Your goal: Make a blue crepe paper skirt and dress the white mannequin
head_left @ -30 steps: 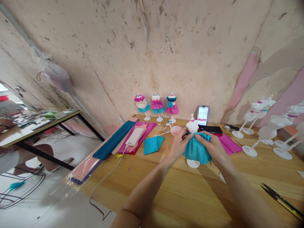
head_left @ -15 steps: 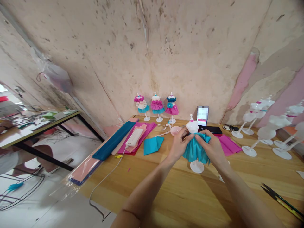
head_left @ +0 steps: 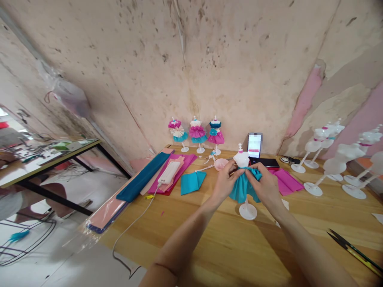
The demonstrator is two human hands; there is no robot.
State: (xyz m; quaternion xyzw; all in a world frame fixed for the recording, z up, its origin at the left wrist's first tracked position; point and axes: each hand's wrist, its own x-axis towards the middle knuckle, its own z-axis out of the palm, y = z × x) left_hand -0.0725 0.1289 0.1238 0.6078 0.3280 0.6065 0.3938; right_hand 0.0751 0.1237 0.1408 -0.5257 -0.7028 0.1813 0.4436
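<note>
A small white dress form (head_left: 241,159) stands upright on a round base in front of me. Gathered teal crepe paper (head_left: 241,190) wraps its waist like a skirt. My left hand (head_left: 226,179) pinches the paper's top edge at the waist's left side, thumb in front. With bent fingers, my right hand (head_left: 263,179) grips the bunched paper at the right side. Both thumbs nearly meet at the front of the waist; the fingertips behind are hidden.
Folded teal paper (head_left: 191,183), a white power bank (head_left: 170,173) and a pink bowl (head_left: 220,164) lie left. Behind are three dressed forms (head_left: 197,132) and a propped phone (head_left: 255,144). Right are magenta paper (head_left: 287,182), several bare forms (head_left: 314,189) and thread snips (head_left: 353,249).
My right hand has drawn the teal paper inward, bunching it at the right of the waist. The skirt looks narrower and more of the stand shows below it. My left hand stays put.
</note>
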